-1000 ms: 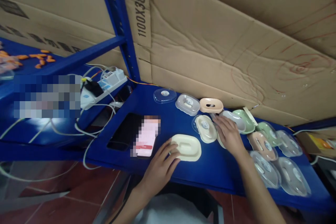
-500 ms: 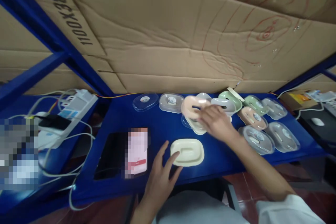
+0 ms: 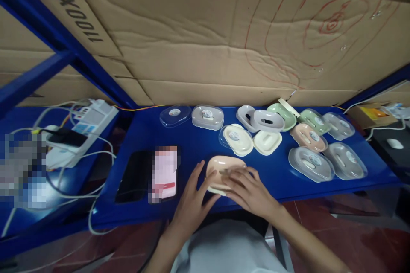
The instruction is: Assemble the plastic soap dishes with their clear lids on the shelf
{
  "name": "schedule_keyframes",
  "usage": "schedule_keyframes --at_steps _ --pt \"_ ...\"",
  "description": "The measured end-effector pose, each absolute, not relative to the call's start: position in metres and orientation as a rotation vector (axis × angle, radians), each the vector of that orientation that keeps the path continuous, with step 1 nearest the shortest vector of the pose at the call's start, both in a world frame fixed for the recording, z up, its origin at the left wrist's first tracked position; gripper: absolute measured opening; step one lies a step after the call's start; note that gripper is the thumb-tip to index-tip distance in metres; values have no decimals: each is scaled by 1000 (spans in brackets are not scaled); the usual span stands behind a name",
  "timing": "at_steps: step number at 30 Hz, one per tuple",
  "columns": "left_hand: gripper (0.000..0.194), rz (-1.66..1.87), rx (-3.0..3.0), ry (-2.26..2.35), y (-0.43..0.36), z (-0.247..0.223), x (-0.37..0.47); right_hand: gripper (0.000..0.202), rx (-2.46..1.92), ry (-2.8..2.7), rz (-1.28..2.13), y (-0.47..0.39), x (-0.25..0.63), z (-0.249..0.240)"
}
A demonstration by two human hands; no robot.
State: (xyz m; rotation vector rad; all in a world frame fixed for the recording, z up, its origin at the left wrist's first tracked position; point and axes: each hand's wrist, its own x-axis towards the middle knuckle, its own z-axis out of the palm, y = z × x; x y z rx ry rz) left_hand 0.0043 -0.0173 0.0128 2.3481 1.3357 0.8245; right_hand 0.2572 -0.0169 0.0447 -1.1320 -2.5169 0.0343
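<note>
A peach soap dish tray (image 3: 221, 163) sits over a cream base (image 3: 213, 189) at the front of the blue table. My left hand (image 3: 195, 196) curves round its left side, with the thumb at the near edge and a finger on the rim. From the right, my right hand (image 3: 250, 190) grips the tray, its bent fingers covering the middle slot. Just beyond lie a cream soap dish (image 3: 241, 141) with a clear lid partly under it and a separate cream base (image 3: 267, 141). Grey trays (image 3: 267, 119) and a green tray (image 3: 282, 115) rest behind these.
Several lidded soap dishes (image 3: 312, 164) stand at the right. A clear lid (image 3: 174, 116) and a lidded grey dish (image 3: 208, 117) lie at the back. To the left are a phone (image 3: 165, 172), a black tablet-like slab (image 3: 132, 177) and a power strip (image 3: 77, 140) with loose cables. Cardboard (image 3: 179, 30) walls the back.
My right hand has brought the peach tray from the back pile onto the cream base. My left hand remains at the base's left side. The view has shifted slightly.
</note>
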Motion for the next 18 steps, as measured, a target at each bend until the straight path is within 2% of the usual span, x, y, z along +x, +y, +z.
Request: schedule_keyframes --at_steps 5,9,13,16,18 --pt "57 795 2384 1241 -14 12 8 33 -1181 -2495 122 -32 259 37" --pt "52 800 2407 1232 -13 14 11 38 -1087 -2472 268 -21 276 43" --pt "45 820 2378 1244 -12 17 12 44 -1281 -2305 73 26 305 58" --pt "44 858 2330 1248 -10 18 11 63 -1485 -2388 -82 63 310 62" --pt "41 914 2291 1245 -10 19 9 67 -1514 -2457 -95 79 303 60"
